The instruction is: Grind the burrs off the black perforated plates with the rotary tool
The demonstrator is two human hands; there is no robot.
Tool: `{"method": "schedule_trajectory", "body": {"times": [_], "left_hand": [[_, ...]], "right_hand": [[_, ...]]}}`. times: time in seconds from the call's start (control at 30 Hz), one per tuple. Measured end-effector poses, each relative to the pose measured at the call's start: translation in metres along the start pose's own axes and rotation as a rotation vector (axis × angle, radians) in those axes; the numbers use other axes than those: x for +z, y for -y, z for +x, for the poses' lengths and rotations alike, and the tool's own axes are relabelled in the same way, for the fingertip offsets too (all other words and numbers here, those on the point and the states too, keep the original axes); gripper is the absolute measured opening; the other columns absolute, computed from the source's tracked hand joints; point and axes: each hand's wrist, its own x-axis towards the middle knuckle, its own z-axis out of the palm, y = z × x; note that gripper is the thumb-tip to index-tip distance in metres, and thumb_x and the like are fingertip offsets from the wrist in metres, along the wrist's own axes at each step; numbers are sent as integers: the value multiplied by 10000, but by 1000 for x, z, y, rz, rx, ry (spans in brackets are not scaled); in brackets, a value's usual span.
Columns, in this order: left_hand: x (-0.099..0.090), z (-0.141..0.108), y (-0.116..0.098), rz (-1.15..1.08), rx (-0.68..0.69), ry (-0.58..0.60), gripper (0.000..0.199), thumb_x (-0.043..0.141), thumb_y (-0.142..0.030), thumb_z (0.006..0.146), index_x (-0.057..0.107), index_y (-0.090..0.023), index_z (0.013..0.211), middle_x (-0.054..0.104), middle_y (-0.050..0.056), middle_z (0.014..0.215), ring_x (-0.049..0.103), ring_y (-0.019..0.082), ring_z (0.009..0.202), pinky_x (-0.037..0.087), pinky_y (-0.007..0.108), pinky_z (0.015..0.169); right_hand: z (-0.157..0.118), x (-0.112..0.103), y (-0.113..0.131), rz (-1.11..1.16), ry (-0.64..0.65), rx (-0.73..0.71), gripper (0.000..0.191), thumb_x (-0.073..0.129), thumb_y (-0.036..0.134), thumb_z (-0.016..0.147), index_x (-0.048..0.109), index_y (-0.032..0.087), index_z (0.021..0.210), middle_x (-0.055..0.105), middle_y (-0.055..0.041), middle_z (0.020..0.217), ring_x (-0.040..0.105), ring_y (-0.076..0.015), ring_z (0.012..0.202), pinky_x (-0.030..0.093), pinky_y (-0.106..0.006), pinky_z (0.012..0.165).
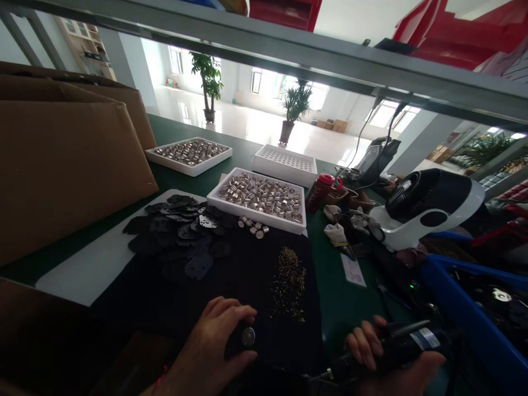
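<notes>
My left hand (216, 341) is low in the middle, over the dark mat (243, 275). Its thumb and fingers curve around a small round metal piece (248, 336), with dark gaps between it and the fingertips; whatever else they grip is lost against the black. At lower right my right hand (365, 345) is wrapped around a black power screwdriver (398, 357) with a pale label, its metal tip pointing left. Tiny gold-coloured screws (289, 283) lie scattered between the hands. Beyond are a heap of black flat plates (177, 228) and several loose metal cylinders (253, 226).
White trays of metal cylinders (258, 217) (192, 171) stand behind, beside a white holed tray (284, 173). Cardboard boxes (70, 165) rise at left. On the right are a red bottle (319, 192), a fan (429, 203), a card (353, 269) and a blue bin (462, 313). A shelf beam (289, 49) crosses overhead.
</notes>
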Motion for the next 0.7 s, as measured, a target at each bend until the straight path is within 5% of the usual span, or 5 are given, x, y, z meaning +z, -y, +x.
{"method": "schedule_trajectory", "body": {"times": [0.23,0.47,0.7], "left_hand": [[-8,4,-13,-2,0,39,837,840,-65,764,510,-397,1458,751,-28,1193,747,275,1103,525,493,1147],[-11,16,-18,-68,83,123,733,589,15,863,495,-392,1466,762,-54,1120,727,213,1082,455,455,1190],[-13,18,-18,-124,10,215,832,637,26,809,483,-400,1507,738,-32,1227,671,236,1202,416,518,1251]], "right_hand": [[0,3,3,-25,-32,15,920,924,872,67,682,226,675,383,107,510,324,-62,362,367,-264,348],[-2,12,7,-42,-109,36,892,897,833,-11,662,231,604,358,104,485,291,-59,342,330,-271,322],[3,8,8,-107,-86,25,931,854,890,-27,638,243,607,359,102,474,304,-73,329,348,-289,315]]}}
